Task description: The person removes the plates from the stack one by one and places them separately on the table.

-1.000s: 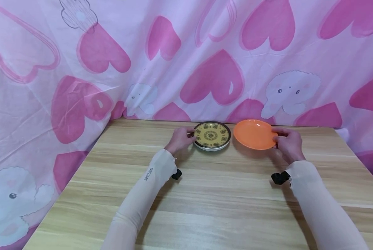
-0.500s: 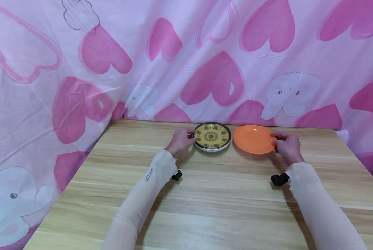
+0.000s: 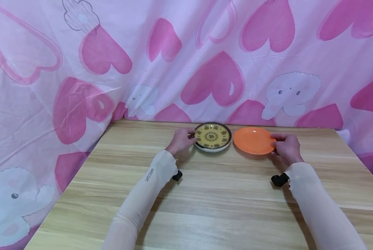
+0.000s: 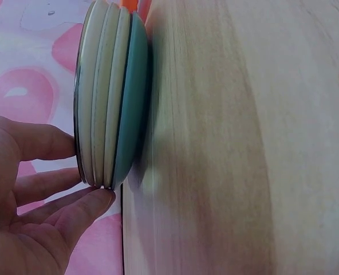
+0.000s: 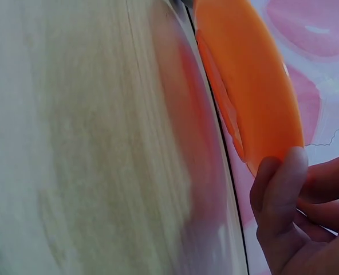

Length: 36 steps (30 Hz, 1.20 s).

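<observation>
My left hand [image 3: 181,140] holds the left edge of a stack of plates [image 3: 212,136] at the far side of the wooden table. The top plate is yellow with dark patterns and a dark rim. Pale rims and a teal plate [image 4: 136,97] at the bottom show in the left wrist view, where my fingertips meet the edges. To the right, my right hand [image 3: 288,147] pinches the rim of an orange plate [image 3: 253,140]. A gap shows between this plate and its reflection on the table in the right wrist view.
The wooden table [image 3: 223,205] extends toward me from the plates. Behind its far edge hangs a pink cloth [image 3: 170,80] with hearts and white animals. A black device [image 3: 280,179] sits at my right wrist, and another [image 3: 177,175] at my left.
My right hand has lowered the orange plate slightly and tipped it flatter. The left hand and the stack have stayed in place.
</observation>
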{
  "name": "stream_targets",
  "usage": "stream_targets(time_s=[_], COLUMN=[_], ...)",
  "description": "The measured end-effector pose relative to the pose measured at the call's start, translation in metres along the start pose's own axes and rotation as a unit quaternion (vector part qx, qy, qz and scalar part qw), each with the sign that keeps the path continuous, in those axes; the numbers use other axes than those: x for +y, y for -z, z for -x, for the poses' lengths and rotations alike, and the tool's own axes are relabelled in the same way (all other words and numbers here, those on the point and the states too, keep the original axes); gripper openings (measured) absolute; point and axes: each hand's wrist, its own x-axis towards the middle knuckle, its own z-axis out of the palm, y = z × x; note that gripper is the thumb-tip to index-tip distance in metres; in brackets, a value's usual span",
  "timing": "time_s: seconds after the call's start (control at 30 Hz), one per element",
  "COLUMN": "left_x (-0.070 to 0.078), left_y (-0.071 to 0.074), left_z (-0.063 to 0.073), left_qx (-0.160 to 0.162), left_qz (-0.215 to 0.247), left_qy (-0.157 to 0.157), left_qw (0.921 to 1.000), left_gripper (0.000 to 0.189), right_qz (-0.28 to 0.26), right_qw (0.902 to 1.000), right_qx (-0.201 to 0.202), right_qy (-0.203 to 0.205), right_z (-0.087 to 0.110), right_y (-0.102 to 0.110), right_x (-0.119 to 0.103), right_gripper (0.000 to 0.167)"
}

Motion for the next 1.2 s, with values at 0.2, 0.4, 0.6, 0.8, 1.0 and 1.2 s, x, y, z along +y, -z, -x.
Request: stream_targets(time_s=[0.2,0.4,0.6,0.8,1.0,1.2], left_x=[0.000,-0.001,-0.001,0.001,0.000,-0.004], left_y=[0.000,-0.001,-0.002,-0.001,-0.001,-0.004], left_z=[0.000,-0.001,0.000,-0.001,0.000,0.003], left_qx=[-0.001,-0.003,0.001,0.000,0.012,0.020], left_qz=[0.001,0.002,-0.005,-0.006,0.010,0.027], left_qy=[0.003,0.004,0.004,0.008,-0.001,0.002], left_qw=[1.0000,1.0000,1.0000,1.0000,0.9999,0.9994], left_gripper=[0.045,0.045,0.046,0.045,0.045,0.043], right_qz=[0.005,0.011,0.063,0.120,0.184,0.268], right_qw=[0.9999,0.9996,0.9972,0.9914,0.9815,0.9595], right_qx=[0.002,-0.009,-0.041,-0.052,-0.047,-0.030], right_qy=[-0.015,-0.023,-0.001,0.001,0.026,0.080], right_z=[-0.001,-0.002,-0.004,-0.007,-0.008,-0.009], right_y=[0.001,0.004,0.006,0.010,0.014,0.014], right_x=[0.001,0.005,0.006,0.005,0.002,-0.006], right_gripper=[0.051,0.052,0.053,0.055,0.047,0.045])
